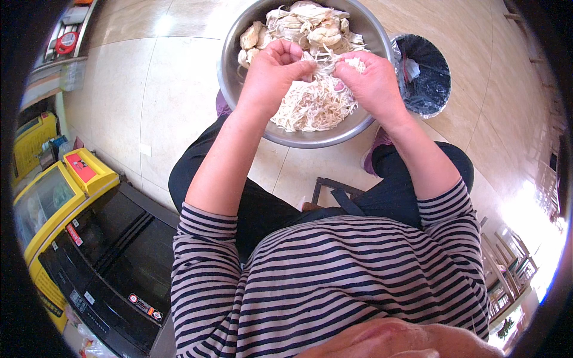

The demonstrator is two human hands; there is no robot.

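Observation:
A wide steel basin (325, 142) sits between my knees. Large pale pieces of cooked chicken (307, 27) are heaped at its far side. Nearer me lies a mound of finely pulled chicken shreds (313, 110). Over the basin my left hand (268, 74) pinches one side of a stringy piece of chicken (323, 61), thumb against fingers. My right hand (375, 83) is closed on the other side, thumb and fingertips together. Loose strands show between the two hands. Some shreds also lie beside the right hand's fingers.
A bin lined with a black bag (428, 83) stands close to the basin's right side, on the tiled floor (113, 89). At left are a black-topped chest appliance (113, 250) and a yellow glass-fronted case (51, 197). Wooden stools (507, 256) stand at lower right.

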